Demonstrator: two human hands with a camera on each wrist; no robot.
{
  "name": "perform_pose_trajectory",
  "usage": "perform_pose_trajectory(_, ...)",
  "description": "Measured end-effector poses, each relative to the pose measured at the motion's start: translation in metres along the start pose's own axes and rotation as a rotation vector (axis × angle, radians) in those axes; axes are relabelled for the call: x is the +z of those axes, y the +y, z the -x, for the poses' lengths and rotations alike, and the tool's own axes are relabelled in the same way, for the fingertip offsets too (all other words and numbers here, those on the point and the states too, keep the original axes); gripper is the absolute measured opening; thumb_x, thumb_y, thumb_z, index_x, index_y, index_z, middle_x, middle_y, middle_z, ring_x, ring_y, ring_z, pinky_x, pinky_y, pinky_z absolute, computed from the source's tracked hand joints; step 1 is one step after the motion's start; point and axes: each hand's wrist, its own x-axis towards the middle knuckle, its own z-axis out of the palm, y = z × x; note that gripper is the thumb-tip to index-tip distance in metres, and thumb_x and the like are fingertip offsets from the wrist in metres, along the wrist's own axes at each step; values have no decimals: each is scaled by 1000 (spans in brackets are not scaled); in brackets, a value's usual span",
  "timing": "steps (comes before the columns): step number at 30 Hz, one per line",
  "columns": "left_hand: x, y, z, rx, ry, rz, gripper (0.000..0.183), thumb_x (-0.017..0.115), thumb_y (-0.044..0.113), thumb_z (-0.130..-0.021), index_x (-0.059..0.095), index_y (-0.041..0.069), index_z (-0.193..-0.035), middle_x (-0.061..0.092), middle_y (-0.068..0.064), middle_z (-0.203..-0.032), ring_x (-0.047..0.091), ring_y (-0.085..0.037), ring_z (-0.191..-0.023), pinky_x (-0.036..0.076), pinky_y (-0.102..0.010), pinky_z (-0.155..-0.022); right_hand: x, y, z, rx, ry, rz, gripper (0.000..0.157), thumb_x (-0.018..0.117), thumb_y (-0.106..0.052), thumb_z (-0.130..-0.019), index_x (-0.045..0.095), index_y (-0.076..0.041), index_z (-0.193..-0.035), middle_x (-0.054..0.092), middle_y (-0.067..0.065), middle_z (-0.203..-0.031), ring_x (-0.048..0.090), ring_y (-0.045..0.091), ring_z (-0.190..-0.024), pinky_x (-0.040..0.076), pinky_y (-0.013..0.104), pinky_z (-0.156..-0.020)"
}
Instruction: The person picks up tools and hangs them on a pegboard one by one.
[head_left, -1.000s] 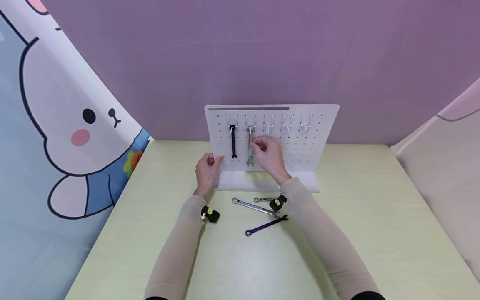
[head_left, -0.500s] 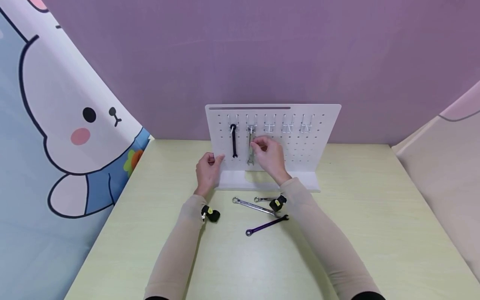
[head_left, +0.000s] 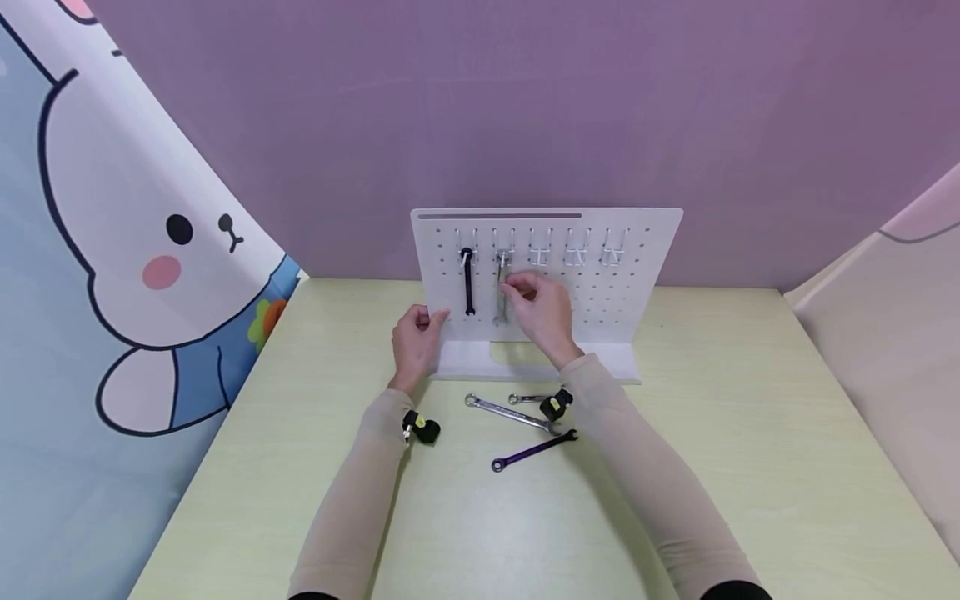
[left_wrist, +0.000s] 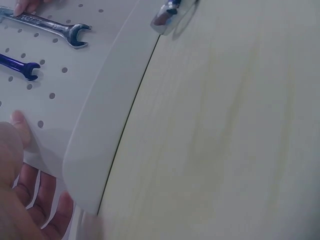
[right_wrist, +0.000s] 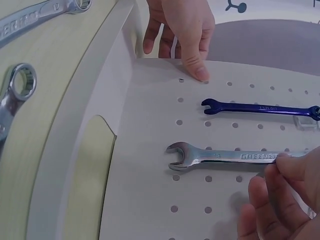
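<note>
A white pegboard (head_left: 600, 304) stands upright on the table. My left hand (head_left: 414, 343) grips its left edge, thumb on the front face and fingers behind, as the right wrist view shows. My right hand (head_left: 542, 315) pinches the shank of a silver combination wrench (right_wrist: 225, 155) between thumb and forefinger. This wrench lies upright along the board, open end down, its upper end at the second hook from the left. To its left a dark blue wrench (right_wrist: 260, 108) hangs on the first hook (head_left: 467, 258), open end down.
Three wire hooks (head_left: 575, 254) on the board's right side carry nothing. In front of the base, a long silver wrench (head_left: 510, 412), a small silver wrench (head_left: 525, 399) partly hidden by the right wrist camera, and a purple wrench (head_left: 532, 452) lie on the table (head_left: 450, 517).
The lower end of the silver wrench in my right hand has risen slightly against the board. Both hands stay almost where they were.
</note>
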Motion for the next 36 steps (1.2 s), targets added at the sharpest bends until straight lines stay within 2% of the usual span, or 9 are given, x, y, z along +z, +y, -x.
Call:
perform_pose_trajectory(12, 0, 0, 0, -2, -3, -5, 38, 76, 41, -99, 68, 4, -104, 75, -16, -102, 64, -29, -92, 50, -42, -86, 0, 2, -2, 8, 19, -28, 17, 78, -19, -98, 80, -7, -111, 81, 11, -106, 71, 25, -89, 51, 29, -78)
perform_pose_trajectory(20, -1, 1, 0, -8, -5, -5, 38, 75, 40, -100, 69, 4, -105, 75, -16, -105, 66, -30, -95, 52, -45, -90, 1, 4, -1, 19, 0, -30, 17, 76, -17, -99, 79, -6, -111, 80, 10, -107, 71, 25, -91, 56, 34, -84)
perform_pose_trajectory(29, -2, 1, 1, -1, -8, -20, 38, 75, 40, -100, 68, 3, -105, 76, -18, -105, 67, -30, -94, 52, -43, -89, 0, 4, 5, 10, -12, -67, 16, 74, -16, -100, 79, -5, -110, 79, 12, -108, 72, 26, -92, 59, 36, -83)
perform_pose_trajectory(36, -3, 2, 2, -1, -13, -5, 39, 76, 40, -99, 69, 2, -104, 76, -18, -106, 68, -32, -95, 53, -45, -90, -1, 7, 17, 57, -49, -107, 18, 72, -18, -101, 77, -5, -112, 78, 12, -110, 72, 26, -97, 59, 37, -86)
